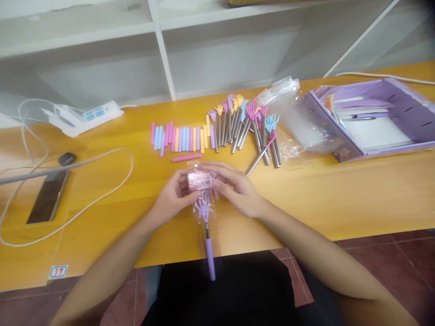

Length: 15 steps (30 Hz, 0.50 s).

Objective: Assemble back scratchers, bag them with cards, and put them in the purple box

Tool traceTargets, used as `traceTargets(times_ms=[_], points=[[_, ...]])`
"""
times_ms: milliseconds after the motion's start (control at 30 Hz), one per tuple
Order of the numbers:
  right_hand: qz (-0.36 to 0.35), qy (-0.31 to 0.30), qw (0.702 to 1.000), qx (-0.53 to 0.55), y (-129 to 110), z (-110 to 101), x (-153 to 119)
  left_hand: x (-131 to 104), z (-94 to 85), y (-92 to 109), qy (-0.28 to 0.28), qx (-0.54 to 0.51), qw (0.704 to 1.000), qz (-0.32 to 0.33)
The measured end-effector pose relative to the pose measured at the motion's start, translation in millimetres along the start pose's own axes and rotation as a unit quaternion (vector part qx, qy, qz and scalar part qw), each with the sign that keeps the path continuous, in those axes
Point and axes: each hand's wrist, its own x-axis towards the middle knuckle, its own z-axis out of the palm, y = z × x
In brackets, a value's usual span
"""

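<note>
The purple box [416, 118] holds a pen [365, 118] and papers [380, 135]. Just left of the box, empty clear bags [306, 123] lie in a heap. Another clear bag [213, 210], left of the box and closer to the person, has a lavender back scratcher [210, 249] inside.

I see the left hand [173, 194] and right hand [242, 190] both clamped on that bag's far end, around a small pink printed packet [200, 180]. The scratcher points from the fingers toward the person, its handle past the table edge.

On the yellow wooden table [115, 226], left of the box beyond the bag heap, lie bare back scratchers [234, 129], then coloured sleeves [186, 139]. Farthest left of the box are a power strip [97, 115] and a phone [47, 197]. White shelving [234, 59] stands behind the box; reddish floor tiles [384, 267] show below.
</note>
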Motion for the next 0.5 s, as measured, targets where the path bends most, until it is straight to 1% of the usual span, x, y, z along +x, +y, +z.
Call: traceTargets(times_ms=[67,133,233,367,500], points=[[0.003,0.001,1.0,0.002,-0.2,-0.5,-0.2,-0.1,0.2,-2.4,-0.008,0.01,1.0,-0.015],[-0.009,0.002,1.0,-0.01,-0.2,-1.3,0.4,0.0,-0.3,-3.1,-0.005,0.018,1.0,-0.023],[-0.036,0.003,0.999,-0.02,-0.6,-2.8,2.3,0.8,-1.5,-1.9,0.005,0.025,1.0,-0.018],[-0.055,-0.013,0.998,-0.018,-2.5,-4.3,4.3,1.7,-2.2,-1.1,0.015,0.04,0.999,-0.023],[-0.079,0.011,0.995,-0.067,-4.1,-4.0,4.0,1.0,-2.2,-1.6,0.023,0.032,0.999,-0.036]])
